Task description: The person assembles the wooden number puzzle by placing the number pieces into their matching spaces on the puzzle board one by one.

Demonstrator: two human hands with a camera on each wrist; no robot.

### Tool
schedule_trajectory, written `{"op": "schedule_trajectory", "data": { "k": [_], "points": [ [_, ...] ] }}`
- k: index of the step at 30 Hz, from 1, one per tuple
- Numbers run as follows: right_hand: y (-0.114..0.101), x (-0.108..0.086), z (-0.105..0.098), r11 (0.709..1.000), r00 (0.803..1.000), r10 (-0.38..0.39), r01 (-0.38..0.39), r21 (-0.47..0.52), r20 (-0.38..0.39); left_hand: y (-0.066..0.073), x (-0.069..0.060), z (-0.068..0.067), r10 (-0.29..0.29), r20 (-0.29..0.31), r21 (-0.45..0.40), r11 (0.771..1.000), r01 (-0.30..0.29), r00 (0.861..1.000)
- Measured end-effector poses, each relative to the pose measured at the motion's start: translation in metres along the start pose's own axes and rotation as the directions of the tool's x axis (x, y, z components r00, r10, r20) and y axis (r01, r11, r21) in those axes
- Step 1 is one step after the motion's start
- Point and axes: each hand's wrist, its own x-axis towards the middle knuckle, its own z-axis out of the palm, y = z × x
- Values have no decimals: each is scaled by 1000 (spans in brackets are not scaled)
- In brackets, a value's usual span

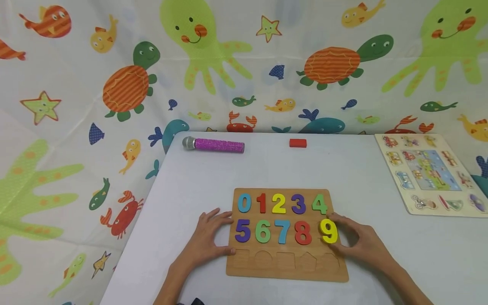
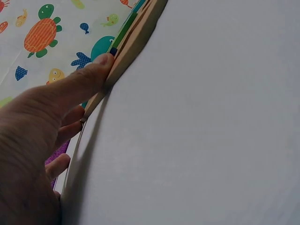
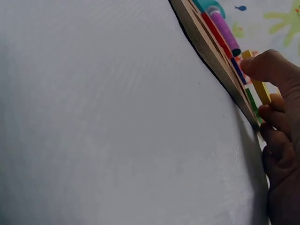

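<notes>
A wooden number puzzle board (image 1: 251, 271) lies on the white table. Coloured digits 0 to 8 sit in its two upper rows, among them a red 8 (image 1: 303, 233) and a green 4 (image 1: 320, 204). My right hand (image 1: 364, 245) pinches the yellow 9 (image 1: 328, 231) between thumb and fingers, over the right end of the second row. In the right wrist view the 9 (image 3: 260, 89) stands above the board's surface. My left hand (image 1: 206, 239) rests against the board's left edge, its thumb and fingertips spread apart and fairly straight.
Shape outlines run along the board's bottom row. Behind it lie a glittery purple microphone (image 1: 219, 145) and a small red block (image 1: 298, 143). A picture puzzle board (image 1: 411, 169) is at the right. A sea-animal curtain (image 1: 236, 63) hangs behind and left of the table (image 1: 171, 186).
</notes>
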Motion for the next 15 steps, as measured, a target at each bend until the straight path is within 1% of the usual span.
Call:
{"op": "schedule_trajectory", "data": {
  "k": [8, 15],
  "points": [
    [-3, 0, 4, 995, 1000, 27, -26, -100, 10, -1, 0, 0, 5, -6, 2, 1000, -5, 1000],
    [-5, 0, 5, 993, 999, 45, -43, -112, 15, -1, 0, 1, -2, -4, 2, 1000, 2, 1000]
  ]
}}
